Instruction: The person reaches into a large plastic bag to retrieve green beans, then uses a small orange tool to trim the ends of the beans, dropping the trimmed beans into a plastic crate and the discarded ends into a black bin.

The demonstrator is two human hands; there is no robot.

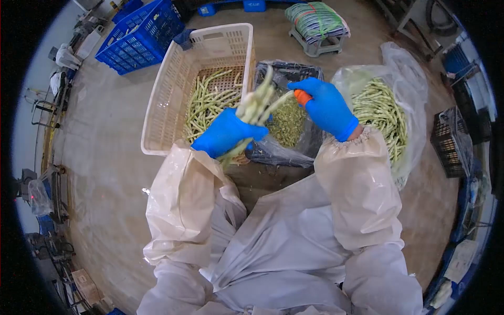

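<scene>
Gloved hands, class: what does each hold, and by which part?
Left hand: a bunch of beans, around its middle. Right hand: at one bean, near its end; grip unclear.

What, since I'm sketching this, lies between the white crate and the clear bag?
In the head view, a black bin of green cuttings; the left hand and right hand partly hide it.

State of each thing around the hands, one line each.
Left hand: gloved, closed around held beans.
Right hand: gloved, at a bean's end; grip unclear.
Held beans: bunched, tops blurred.
Orange cover: seemingly on right thumb.
Cream crate: open-topped, partly filled with loose beans.
Dark-lined container: open, holding small green pieces.
Clear bag: open, heaped with more beans.
</scene>
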